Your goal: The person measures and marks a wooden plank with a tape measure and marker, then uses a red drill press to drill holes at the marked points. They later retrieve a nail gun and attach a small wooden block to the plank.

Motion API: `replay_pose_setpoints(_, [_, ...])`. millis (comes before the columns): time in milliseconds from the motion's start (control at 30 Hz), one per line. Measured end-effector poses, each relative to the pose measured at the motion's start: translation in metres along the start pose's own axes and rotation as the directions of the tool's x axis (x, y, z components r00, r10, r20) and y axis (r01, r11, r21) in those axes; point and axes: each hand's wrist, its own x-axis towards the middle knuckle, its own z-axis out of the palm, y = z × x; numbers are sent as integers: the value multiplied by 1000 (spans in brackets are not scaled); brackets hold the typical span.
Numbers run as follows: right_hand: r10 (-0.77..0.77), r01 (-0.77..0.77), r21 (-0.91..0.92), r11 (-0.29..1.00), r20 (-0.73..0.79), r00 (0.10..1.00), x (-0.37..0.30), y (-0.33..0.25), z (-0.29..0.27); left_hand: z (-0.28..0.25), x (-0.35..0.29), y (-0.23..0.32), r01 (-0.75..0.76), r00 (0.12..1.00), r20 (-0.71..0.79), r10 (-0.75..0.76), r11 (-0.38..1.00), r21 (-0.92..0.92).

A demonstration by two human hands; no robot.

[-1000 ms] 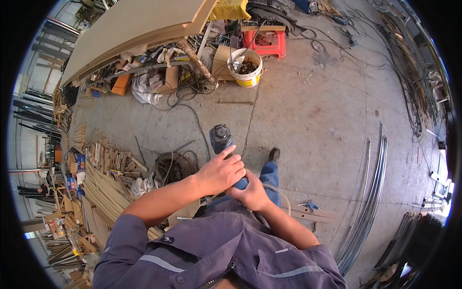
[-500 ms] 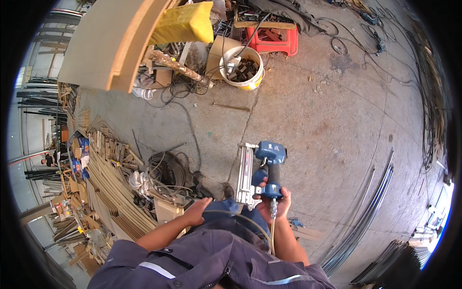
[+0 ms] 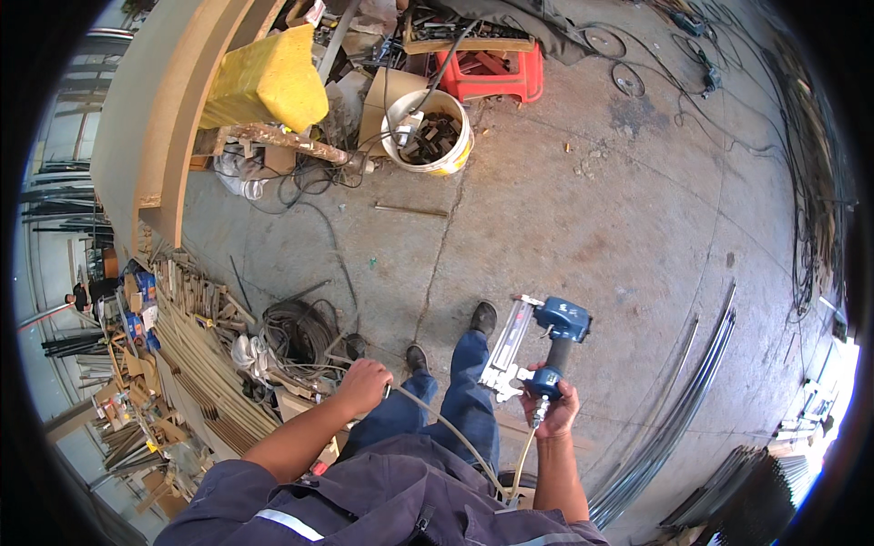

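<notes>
My right hand (image 3: 559,414) is wrapped round the lower end of a blue nail gun (image 3: 559,353), just above its hose fitting. The gun's silver magazine lies on its left side. From the fitting a pale air hose (image 3: 460,435) loops down toward my waist, then up to the left. My left hand (image 3: 364,386) is closed at that hose, which passes behind the fingers and shows on both sides of them. My legs and dark shoes show between the two hands.
Wood strips (image 3: 205,364) and a black cable coil (image 3: 300,332) lie at the left. Ahead are a scrap bucket (image 3: 464,150), a red stool (image 3: 523,77) and a yellow bundle (image 3: 282,86) beside a large board (image 3: 127,118). Metal rods (image 3: 678,414) lie right. A person (image 3: 86,293) is far left.
My left hand has gone from open fingers to a closed grip at the hose. The nail gun has moved right and slightly down in my right hand. One foot now shows further forward.
</notes>
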Motion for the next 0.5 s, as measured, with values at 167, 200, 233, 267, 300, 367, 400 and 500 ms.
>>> replay_pose_setpoints(167, [-98, 98, -170, 980, 10, 995, -11, -24, 1, 15, 25, 15, -37, 999, 29, 38, 998, -42])
replay_pose_setpoints(200, [-131, 133, -211, 968, 22, 991, -12, -30, 4, 17, 29, 19, -18, 998, 56, 22, 997, -73])
replay_pose_setpoints(233, [-157, 155, -234, 960, 9, 988, -14, -35, 9, 20, 31, 22, 1, 996, 84, 8, 995, -101])
replay_pose_setpoints(267, [-183, 176, -257, 950, -3, 983, -16, -39, 14, 21, 34, 22, 20, 994, 113, -6, 992, -128])
replay_pose_setpoints(300, [-215, 203, -285, 937, -10, 977, -20, -47, 22, 18, 40, 23, 40, 990, 139, -18, 987, -153])
replay_pose_setpoints(367, [-301, 280, -352, 893, -6, 954, -28, -62, 34, 16, 54, 17, 80, 980, 196, -40, 977, -199])
replay_pose_setpoints(400, [-340, 318, -375, 871, 8, 940, -33, -72, 44, 20, 62, 9, 23, 992, 126, 5, 975, -222])
replay_pose_setpoints(500, [-504, 477, -443, 759, 63, 861, -49, -95, 82, -14, 112, 14, 37, 993, 114, -6, 962, -270])
